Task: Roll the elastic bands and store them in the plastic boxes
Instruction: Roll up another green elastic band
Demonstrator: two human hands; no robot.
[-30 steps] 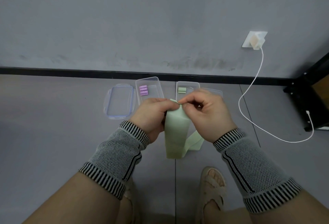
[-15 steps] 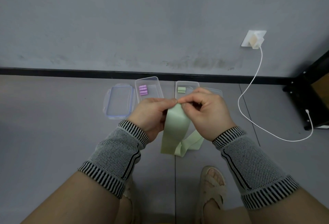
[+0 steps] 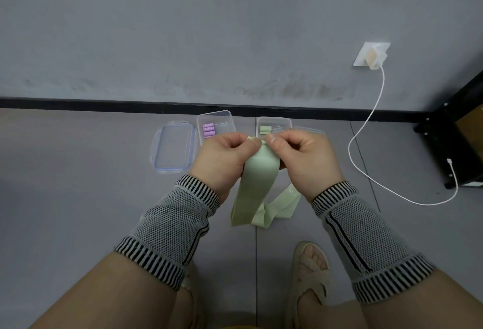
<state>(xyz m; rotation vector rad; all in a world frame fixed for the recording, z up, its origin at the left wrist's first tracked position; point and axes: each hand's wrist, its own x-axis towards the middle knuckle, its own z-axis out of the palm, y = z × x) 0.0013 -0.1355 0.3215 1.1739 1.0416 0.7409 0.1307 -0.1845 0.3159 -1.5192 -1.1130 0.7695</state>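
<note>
A pale green elastic band hangs at the centre of the frame, its top edge pinched between both hands; the left hand and right hand each curl thumb and fingers round that edge, knuckles nearly touching; its lower end folds just above the grey floor. Behind the hands, by the wall, stand two clear plastic boxes; the left box holds purple rolls, the right box a green roll; a lid lies left of them.

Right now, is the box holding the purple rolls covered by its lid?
No, the box with the purple rolls stands open, and a clear lid lies flat on the floor beside it.
</note>
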